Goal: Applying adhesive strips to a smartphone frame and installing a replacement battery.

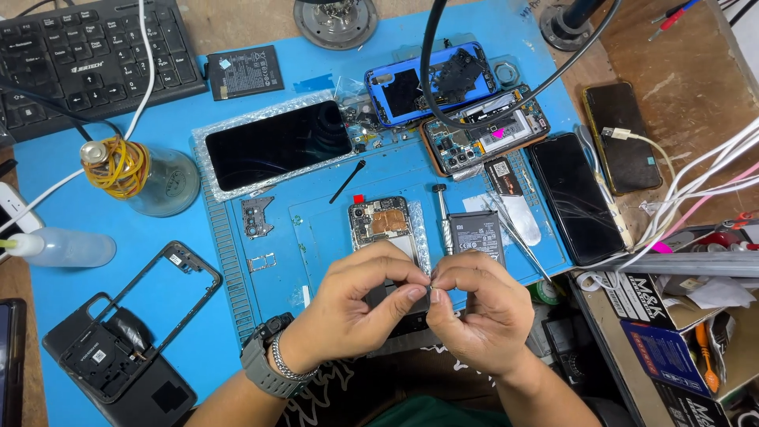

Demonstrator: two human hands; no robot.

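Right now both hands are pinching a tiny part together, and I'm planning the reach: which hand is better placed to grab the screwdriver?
Probably the right hand: the screwdriver lies just above it on the blue mat, while the left hand sits farther to the left.

My hands [431, 312] meet over the opened phone [387, 229] on the mat [316, 237]; battery [476, 236] right, keyboard [87, 51] far left behind.
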